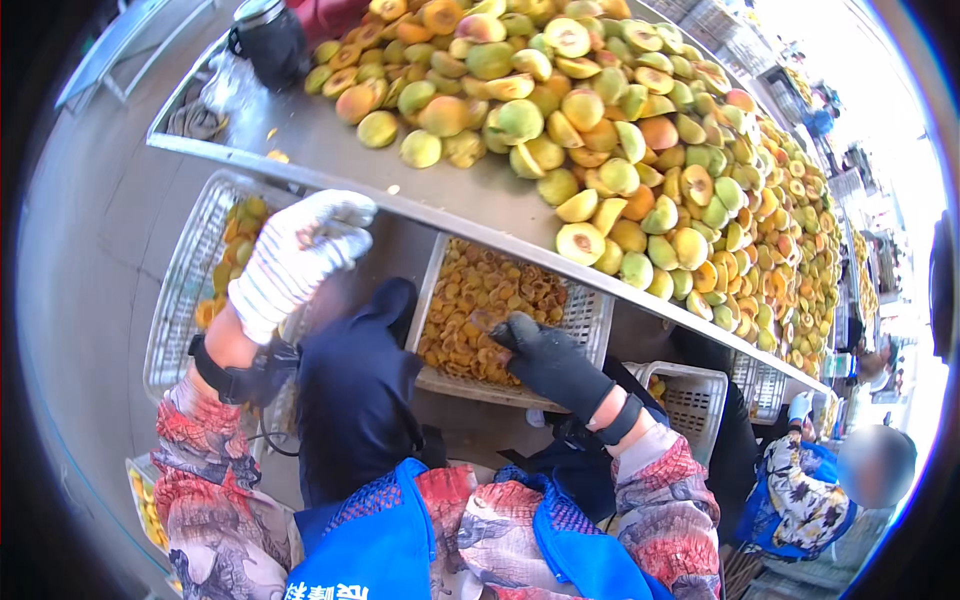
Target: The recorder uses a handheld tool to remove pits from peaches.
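My left hand, in a white striped glove, is raised beside the metal table's near edge with its fingers curled; I cannot tell whether it holds anything. My right hand, in a black glove, is bent over a white plastic crate of small orange-brown fruit pieces or pits. Its thumb and fingers are close together, and whether something small is between them is unclear. A large heap of halved and whole peach-like fruit covers much of the metal table beyond both hands.
Left of my legs stands a crate with fruit. Another crate is to the right under the table. A dark mug, clear plastic and a grey cloth lie at the table's left end. A co-worker is at the right.
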The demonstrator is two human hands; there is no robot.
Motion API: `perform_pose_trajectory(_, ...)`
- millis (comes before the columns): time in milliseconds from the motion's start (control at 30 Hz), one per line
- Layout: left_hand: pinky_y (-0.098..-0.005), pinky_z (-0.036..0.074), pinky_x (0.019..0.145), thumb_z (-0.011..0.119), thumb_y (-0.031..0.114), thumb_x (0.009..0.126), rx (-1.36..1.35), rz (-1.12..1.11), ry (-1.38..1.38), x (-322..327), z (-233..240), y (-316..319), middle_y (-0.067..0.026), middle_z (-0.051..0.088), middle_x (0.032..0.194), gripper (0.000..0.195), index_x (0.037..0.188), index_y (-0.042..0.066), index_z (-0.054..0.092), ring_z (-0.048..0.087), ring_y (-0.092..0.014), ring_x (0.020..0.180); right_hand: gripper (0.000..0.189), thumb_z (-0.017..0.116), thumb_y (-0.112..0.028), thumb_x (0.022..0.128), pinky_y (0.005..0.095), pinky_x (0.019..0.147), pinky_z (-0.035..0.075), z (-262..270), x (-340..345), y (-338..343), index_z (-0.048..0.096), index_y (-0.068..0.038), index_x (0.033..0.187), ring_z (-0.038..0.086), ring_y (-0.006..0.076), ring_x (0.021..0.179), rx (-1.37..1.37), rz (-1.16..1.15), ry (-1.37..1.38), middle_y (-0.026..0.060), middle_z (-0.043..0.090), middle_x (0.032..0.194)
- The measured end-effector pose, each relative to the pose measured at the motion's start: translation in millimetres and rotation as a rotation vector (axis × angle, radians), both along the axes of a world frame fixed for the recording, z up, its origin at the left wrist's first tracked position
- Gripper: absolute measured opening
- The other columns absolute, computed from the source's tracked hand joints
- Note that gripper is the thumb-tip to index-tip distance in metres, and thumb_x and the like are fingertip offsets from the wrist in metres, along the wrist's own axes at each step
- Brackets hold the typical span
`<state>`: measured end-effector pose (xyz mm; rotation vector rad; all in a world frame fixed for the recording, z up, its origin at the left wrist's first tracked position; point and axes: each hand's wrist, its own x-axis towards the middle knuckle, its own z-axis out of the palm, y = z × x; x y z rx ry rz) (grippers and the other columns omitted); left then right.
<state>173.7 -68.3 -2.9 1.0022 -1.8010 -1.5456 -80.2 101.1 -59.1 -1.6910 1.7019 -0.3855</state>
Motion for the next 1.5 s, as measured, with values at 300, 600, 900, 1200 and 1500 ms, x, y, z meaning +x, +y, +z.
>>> perform_pose_trajectory(300, -0.0322, 0.045, 0.079, 0.069, 0.016, 0.071, -0.277, -0.320, -0.319, -191.7, -1.2, -22.0, -0.0141, 0.061, 0.103, 0.047, 0.112, -0.002, 0.052, 0.057, -0.021, 0.089, 0.031, 0.064, -0.018, 0.076, 0.0458, 0.058, 0.046, 1.7, -3.6, 9.0, 0.044, -0.009, 0.098, 0.058, 0.0393, 0.072, -0.370, 0.010, -0.073, 0.0169, 0.058, 0.078)
perform_pose_trajectory(600, -0.0373, 0.046, 0.071, 0.070, 0.029, 0.067, -0.590, -0.462, -0.723, -263.3, -36.9, -26.4, -0.0193, 0.060, 0.089, 0.046, 0.100, 0.000, 0.055, 0.058, -0.032, 0.082, 0.032, 0.065, -0.016, 0.074, 0.0448, 0.057, 0.046, 1.7, -36.9, 21.4, 0.045, -0.007, 0.098, 0.059, 0.0377, 0.074, -0.320, -0.211, -0.216, 0.0185, 0.056, 0.081)
perform_pose_trajectory(900, -0.0388, 0.049, 0.076, 0.063, 0.003, 0.066, -1.064, -0.455, -0.236, -204.8, -11.7, 29.3, -0.0177, 0.056, 0.105, 0.042, 0.107, 0.006, 0.054, 0.056, -0.034, 0.093, 0.029, 0.060, -0.022, 0.083, 0.0214, 0.051, 0.044, 28.9, -83.1, 9.5, 0.050, -0.003, 0.102, 0.050, 0.0055, 0.060, -0.200, -0.827, -1.077, -0.0016, 0.053, 0.083)
perform_pose_trajectory(1200, -0.0355, 0.041, 0.091, 0.063, 0.025, 0.080, 0.510, -0.221, 0.550, -182.8, -12.5, 68.3, -0.0109, 0.055, 0.112, 0.049, 0.119, 0.000, 0.047, 0.052, -0.022, 0.105, 0.033, 0.065, -0.019, 0.078, 0.0191, 0.058, 0.044, 47.6, -72.1, 5.0, 0.051, -0.002, 0.103, 0.052, 0.0074, 0.068, -0.124, -0.746, -1.289, 0.0027, 0.056, 0.084)
perform_pose_trajectory(1500, -0.0347, 0.047, 0.080, 0.043, 0.040, 0.090, 0.737, 0.172, 0.576, -189.2, -34.3, 77.8, -0.0116, 0.060, 0.091, 0.040, 0.097, 0.003, 0.056, 0.058, -0.024, 0.086, 0.032, 0.065, -0.013, 0.078, 0.0249, 0.058, 0.044, 30.6, -47.0, -1.7, 0.048, -0.001, 0.102, 0.050, 0.0093, 0.064, -0.489, -0.594, -0.695, 0.0025, 0.053, 0.080)
